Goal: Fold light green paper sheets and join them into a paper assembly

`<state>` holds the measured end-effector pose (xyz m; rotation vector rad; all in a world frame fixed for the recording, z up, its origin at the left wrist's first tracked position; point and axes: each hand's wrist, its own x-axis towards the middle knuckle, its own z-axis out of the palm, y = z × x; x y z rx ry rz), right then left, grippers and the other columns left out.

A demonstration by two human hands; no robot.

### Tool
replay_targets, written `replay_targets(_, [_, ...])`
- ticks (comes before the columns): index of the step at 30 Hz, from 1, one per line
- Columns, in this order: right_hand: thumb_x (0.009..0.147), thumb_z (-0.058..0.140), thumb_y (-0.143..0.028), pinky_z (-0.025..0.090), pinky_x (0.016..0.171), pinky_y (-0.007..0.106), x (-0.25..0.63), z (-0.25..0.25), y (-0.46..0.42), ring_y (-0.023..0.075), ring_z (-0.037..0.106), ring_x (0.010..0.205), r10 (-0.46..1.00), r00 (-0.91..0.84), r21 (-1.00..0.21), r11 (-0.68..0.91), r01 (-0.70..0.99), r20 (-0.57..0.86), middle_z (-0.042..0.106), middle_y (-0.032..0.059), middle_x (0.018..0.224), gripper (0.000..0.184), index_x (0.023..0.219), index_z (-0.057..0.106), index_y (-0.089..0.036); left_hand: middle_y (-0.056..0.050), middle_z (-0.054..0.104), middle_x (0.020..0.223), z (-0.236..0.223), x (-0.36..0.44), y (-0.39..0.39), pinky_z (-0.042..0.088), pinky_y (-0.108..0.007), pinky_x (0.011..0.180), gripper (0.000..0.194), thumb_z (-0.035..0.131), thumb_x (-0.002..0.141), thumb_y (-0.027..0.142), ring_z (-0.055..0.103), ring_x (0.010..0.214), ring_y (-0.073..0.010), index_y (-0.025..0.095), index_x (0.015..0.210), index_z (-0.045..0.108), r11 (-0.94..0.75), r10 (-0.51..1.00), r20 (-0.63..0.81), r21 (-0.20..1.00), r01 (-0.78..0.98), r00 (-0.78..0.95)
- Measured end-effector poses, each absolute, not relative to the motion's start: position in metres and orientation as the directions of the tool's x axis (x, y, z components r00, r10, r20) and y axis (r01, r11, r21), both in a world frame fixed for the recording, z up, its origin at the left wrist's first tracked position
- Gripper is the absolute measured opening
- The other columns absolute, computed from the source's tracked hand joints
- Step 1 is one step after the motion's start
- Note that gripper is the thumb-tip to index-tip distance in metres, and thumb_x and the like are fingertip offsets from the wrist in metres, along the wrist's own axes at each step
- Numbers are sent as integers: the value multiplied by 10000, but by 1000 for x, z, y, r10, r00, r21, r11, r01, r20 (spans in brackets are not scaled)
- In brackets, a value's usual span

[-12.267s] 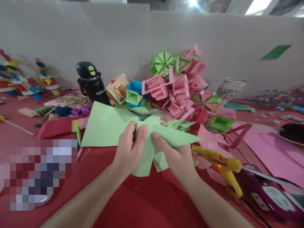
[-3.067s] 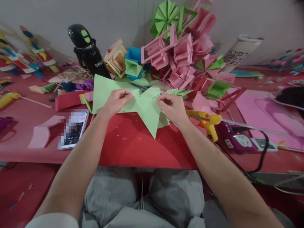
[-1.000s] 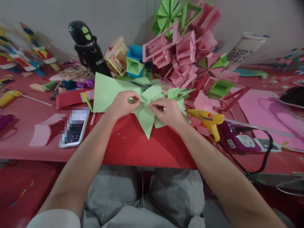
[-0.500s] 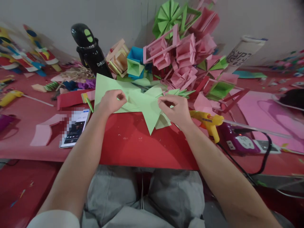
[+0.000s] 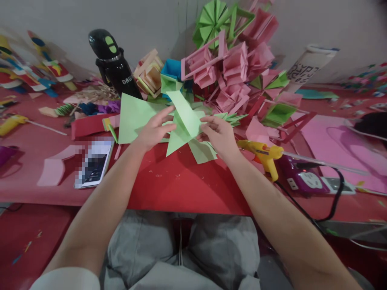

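A folded piece of light green paper [image 5: 185, 114] is raised at an angle over the table, with a pointed lower corner hanging toward me. My right hand [image 5: 220, 135] pinches its right edge between thumb and fingers. On the other side is my left hand [image 5: 155, 128], thumb and fingers spread apart, close to the paper's left edge; whether the fingertips touch it I cannot tell. A larger flat green sheet [image 5: 133, 117] lies behind and left of my left hand. Under the folded piece, another green paper piece [image 5: 203, 152] rests on the red tabletop.
A black bottle [image 5: 119, 68] stands at the back left, and a phone [image 5: 96, 163] lies near my left forearm. Pink paper models [image 5: 236, 62] are piled at the back. Right of my right hand are a yellow glue gun [image 5: 267, 155] and a purple power strip [image 5: 302, 175] with a cable.
The green paper has turned and lifted, showing a folded strip where a broad pointed shape faced me. My left hand has moved right and its fingers have spread from a pinch.
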<state>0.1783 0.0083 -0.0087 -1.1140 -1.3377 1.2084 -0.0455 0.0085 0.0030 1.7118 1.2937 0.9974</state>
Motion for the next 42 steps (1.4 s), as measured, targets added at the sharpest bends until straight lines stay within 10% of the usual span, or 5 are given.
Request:
replay_targets(5, [880, 599, -653, 520, 582, 289, 178, -6, 3, 142, 638, 621, 958, -260, -952, 187, 244, 121, 655, 54, 781, 492, 758, 636, -178, -22, 484, 1570, 3, -43, 5, 338, -513, 1224, 723, 572, 793, 145, 398, 1481, -314, 306, 1493, 493, -396, 907, 234, 759, 517, 351])
replay_targets(9, [867, 583, -691, 501, 641, 290, 179, -2, 0, 165, 656, 757, 965, -231, -936, 193, 295, 126, 703, 80, 957, 531, 976, 679, -180, -15, 423, 1615, 3, -41, -1, 311, -468, 1242, 779, 542, 791, 138, 394, 1490, -280, 307, 1543, 422, -437, 857, 134, 700, 564, 497])
replay_targets(18, [704, 615, -221, 456, 593, 311, 185, -16, 15, 160, 590, 607, 987, -95, -930, 153, 333, 128, 659, 8, 710, 316, 1015, 645, -176, -63, 389, 1633, 10, -49, -8, 464, -388, 1085, 809, 608, 817, 280, 471, 1428, -309, 297, 1581, 342, -373, 812, -119, 647, 665, 572])
replay_targets(26, [654, 626, -219, 391, 548, 296, 188, -14, 13, 130, 517, 548, 987, -164, -899, 71, 432, -1, 624, -22, 715, 469, 1121, 598, -187, -126, 475, 1480, -4, -52, -1, 474, -450, 1049, 667, 628, 825, 565, 452, 1373, -359, 266, 1419, 574, -396, 861, -88, 504, 768, 501])
replay_targets(42, [786, 600, -265, 309, 511, 305, 189, -13, 11, 135, 397, 447, 983, -184, -833, 81, 548, -25, 421, -89, 501, 402, 1179, 577, -180, -100, 617, 1121, -2, -40, -4, 479, -351, 766, 537, 482, 928, 407, 635, 883, -243, 259, 1435, 580, -406, 866, -87, 456, 792, 493])
